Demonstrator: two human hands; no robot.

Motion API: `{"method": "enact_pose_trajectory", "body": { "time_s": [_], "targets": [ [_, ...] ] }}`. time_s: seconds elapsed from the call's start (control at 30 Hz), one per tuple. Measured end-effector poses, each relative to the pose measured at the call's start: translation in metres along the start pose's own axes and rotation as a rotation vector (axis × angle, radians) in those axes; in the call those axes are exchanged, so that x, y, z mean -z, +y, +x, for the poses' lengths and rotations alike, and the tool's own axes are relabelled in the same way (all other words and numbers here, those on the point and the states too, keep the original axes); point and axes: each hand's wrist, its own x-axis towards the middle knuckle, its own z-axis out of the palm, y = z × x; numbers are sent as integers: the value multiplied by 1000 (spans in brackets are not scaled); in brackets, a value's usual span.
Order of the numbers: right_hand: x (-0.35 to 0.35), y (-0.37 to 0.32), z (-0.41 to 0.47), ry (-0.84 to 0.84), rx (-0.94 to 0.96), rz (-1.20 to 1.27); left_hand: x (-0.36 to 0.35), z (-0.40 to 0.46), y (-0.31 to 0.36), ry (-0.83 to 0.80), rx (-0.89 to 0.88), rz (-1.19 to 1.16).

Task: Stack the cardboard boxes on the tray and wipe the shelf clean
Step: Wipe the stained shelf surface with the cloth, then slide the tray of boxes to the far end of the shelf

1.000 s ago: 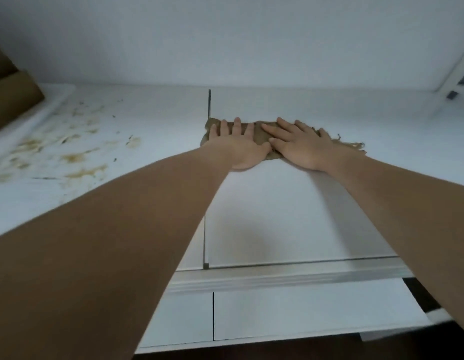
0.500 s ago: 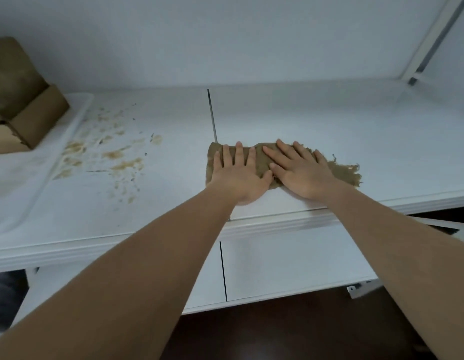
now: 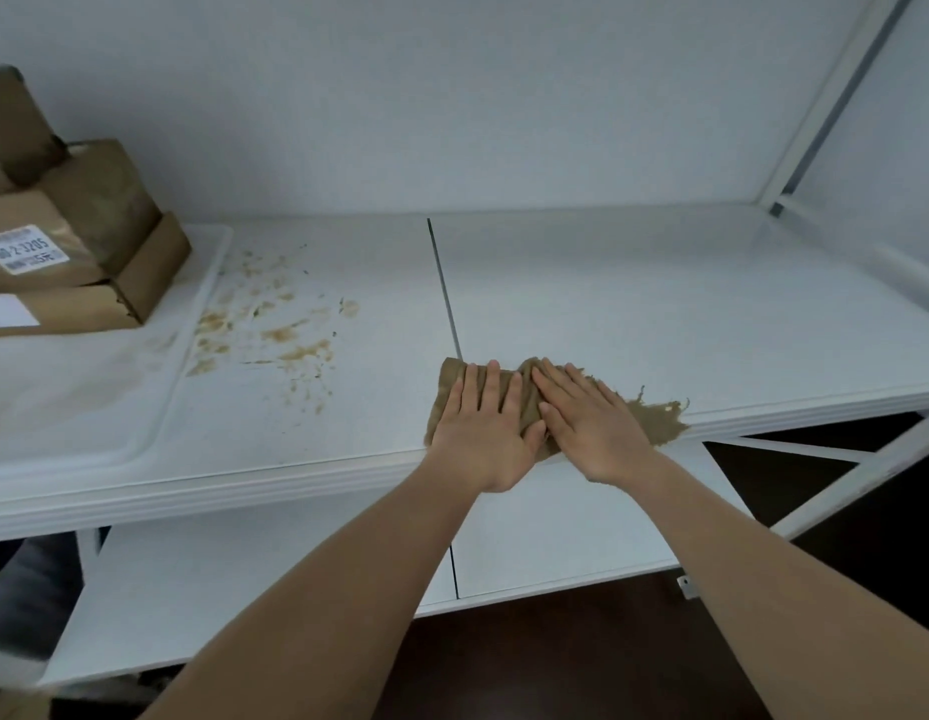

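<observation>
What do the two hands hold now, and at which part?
Nothing is gripped. Both the left hand and the right hand press flat, fingers straight, on the middle of the brown cloth at the shelf front edge.

Brown cloth (image 3: 654, 420), brown cardboard boxes (image 3: 88, 241), white shelf (image 3: 634, 304) with seemingly tan stains (image 3: 275, 324).

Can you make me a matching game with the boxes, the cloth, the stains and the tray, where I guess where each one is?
Things:
1. boxes
2. cloth
3. stains
4. tray

Places:
A. flat under both hands, at the shelf's front edge
B. on the bare shelf, between the tray and the seam
C. at the shelf's left end, under the boxes
D. stacked on the tray

Pairs: 1-D, 2-A, 3-B, 4-C

The left hand and right hand press the cloth onto the shelf.
</observation>
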Motion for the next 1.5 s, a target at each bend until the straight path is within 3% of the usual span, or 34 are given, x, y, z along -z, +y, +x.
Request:
{"method": "enact_pose_trajectory", "body": {
  "time_s": [0.23, 0.3, 0.4, 0.57, 0.67, 0.8, 0.87, 0.97, 1.23, 1.5],
  "targets": [
    [-11, -30, -22, 227, 25, 287, -6, -30, -9, 115, -111, 80],
    [-4, -41, -29, 236, -23, 239, -1, -40, -7, 155, -117, 43],
    [13, -57, -26, 195, -51, 127, 18, -48, -8, 97, -28, -181],
    [52, -80, 3, 234, -148, 772, 59, -51, -31, 204, 178, -748],
    [75, -100, 22, 240, -116, 897, 83, -56, -43, 247, 233, -968],
    [99, -117, 47, 284, -66, 899, 111, -58, -62, 124, 217, -1190],
    [109, -120, 61, 195, -42, 837, 121, -56, -74, 140, 268, -1148],
    [115, -123, 80, 66, -22, 712, 133, -58, -94, 305, 330, -994],
    [100, -176, 112, -119, 74, 742, 147, -84, -174, 538, 557, -843],
    [76, -246, 129, -177, 72, 781, 153, -114, -255, 737, 740, -758]
  ]
}}
